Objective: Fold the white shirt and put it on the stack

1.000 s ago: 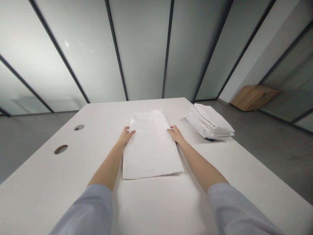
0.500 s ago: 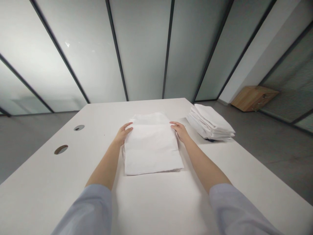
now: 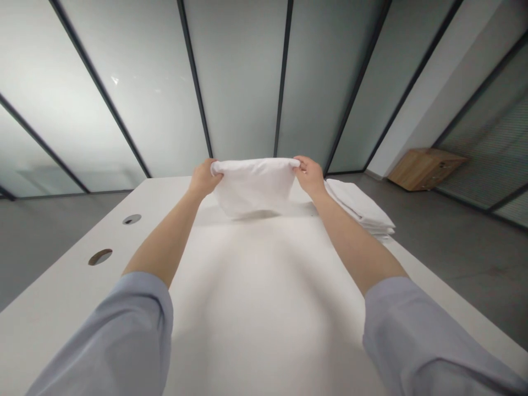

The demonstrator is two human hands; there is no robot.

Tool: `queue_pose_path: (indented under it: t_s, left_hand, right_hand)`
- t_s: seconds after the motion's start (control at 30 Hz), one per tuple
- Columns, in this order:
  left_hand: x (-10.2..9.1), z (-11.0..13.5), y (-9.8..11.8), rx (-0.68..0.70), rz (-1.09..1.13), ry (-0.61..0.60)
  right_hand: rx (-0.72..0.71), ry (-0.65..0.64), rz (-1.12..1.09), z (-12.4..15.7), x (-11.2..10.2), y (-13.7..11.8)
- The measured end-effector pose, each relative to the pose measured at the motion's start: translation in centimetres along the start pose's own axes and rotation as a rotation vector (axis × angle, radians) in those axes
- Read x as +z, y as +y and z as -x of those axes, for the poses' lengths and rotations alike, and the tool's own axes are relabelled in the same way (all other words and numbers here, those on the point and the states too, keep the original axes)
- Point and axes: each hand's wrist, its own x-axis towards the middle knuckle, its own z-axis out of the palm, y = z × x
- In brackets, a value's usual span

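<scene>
A white cloth [image 3: 258,184] hangs between my two hands above the far part of the table, its top edge stretched nearly level. My left hand [image 3: 205,177] pinches the upper left corner, and my right hand [image 3: 309,174] grips the upper right corner. The lower edge dangles just over or on the tabletop; I cannot tell whether it touches. To the right, partly behind my right forearm, lies a stack of folded white cloths [image 3: 361,203].
The white table [image 3: 264,308] has two round holes on its left side, a farther hole [image 3: 132,219] and a nearer hole [image 3: 100,257]. Frosted glass panels [image 3: 239,77] stand beyond the table. A wooden cabinet [image 3: 424,168] sits on the floor at the right.
The folded cloth that lay flat on the table is now lifted and held up by its far corners. Both hands have risen and moved away from me.
</scene>
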Motion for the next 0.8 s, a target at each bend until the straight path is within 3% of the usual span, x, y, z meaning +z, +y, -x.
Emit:
queue_pose_path:
  t_s: [0.1,0.17,0.23,0.4,0.47,0.53,0.63,0.7,0.8]
  left_hand:
    - [-0.2,0.8,0.5,0.109,-0.057,0.195]
    - [0.4,2.8,-0.1,0.174,-0.090,0.224]
    - [1.3,6.1,-1.3,0.216,-0.143,0.144]
    - [2.3,15.4,-4.9,0.394,-0.185,-0.309]
    - [1.7,17.2,-5.4,0.439,-0.170,-0.344]
    - [1.1,17.1,-5.0,0.444,-0.174,-0.252]
    - [1.1,14.9,-2.6,0.404,-0.180,-0.115]
    - [2.1,13.2,-0.3,0.367,-0.205,-0.165]
    - [4.7,12.2,2.9,0.191,-0.324,-0.393]
  right_hand:
    - [-0.169,0.098,0.158,1.3,-0.8,-0.4]
    - [-0.249,0.100,0.262,4.0,-1.4,0.0]
    - [-0.307,0.025,0.337,7.7,-2.0,0.6]
    - [-0.414,-0.448,0.306,17.1,-4.2,0.7]
    - [-0.385,-0.593,0.228,18.6,-4.8,0.2]
    - [-0.354,-0.643,0.165,18.4,-5.0,-0.1]
    - [-0.304,-0.553,0.157,15.7,-3.8,-0.3]
    - [-0.249,-0.497,0.226,13.4,-2.1,-0.4]
    - [-0.163,-0.584,0.416,11.3,0.8,-0.4]
